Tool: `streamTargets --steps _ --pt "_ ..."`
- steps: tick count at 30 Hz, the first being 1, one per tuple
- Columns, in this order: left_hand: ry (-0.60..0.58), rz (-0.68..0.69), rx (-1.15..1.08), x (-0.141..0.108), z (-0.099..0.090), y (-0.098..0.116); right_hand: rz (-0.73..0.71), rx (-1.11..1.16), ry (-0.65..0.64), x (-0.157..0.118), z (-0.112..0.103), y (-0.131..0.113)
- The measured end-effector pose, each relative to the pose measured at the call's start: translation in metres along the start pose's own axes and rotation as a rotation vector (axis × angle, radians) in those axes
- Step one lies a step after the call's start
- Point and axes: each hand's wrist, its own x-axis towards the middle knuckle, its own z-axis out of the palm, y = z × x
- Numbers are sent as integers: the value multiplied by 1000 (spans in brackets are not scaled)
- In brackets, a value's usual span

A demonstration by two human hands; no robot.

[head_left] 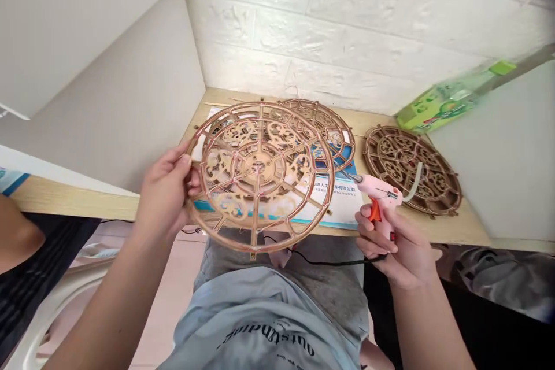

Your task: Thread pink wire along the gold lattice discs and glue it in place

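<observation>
My left hand is closed on the left rim of a round copper-coloured openwork frame, which has spokes and scroll patterns. The frame is held up and tilted above the front of the desk. In my right hand is a pink hot glue gun, a finger at its orange trigger. A whitish glue stick curves out of its back end. The nozzle points left, close to the frame's right rim; whether they touch I cannot tell. Behind the held frame, more such frames lie on printed sheets.
A stack of round frames lies at the desk's right, beside a tilted green bottle. A white brick-patterned wall and side panels enclose the desk. The gun's black cord crosses my lap. Another person's arm shows at far left.
</observation>
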Motion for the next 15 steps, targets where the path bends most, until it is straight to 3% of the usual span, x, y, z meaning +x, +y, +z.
streamTargets --steps 8,11,15 --pt "-163 69 12 58 65 -10 53 -106 -145 3 23 -10" --pt "-163 64 34 69 75 -15 37 -172 -148 7 31 -8" --pt "-108 38 79 73 77 -20 123 -181 -178 12 39 -2"
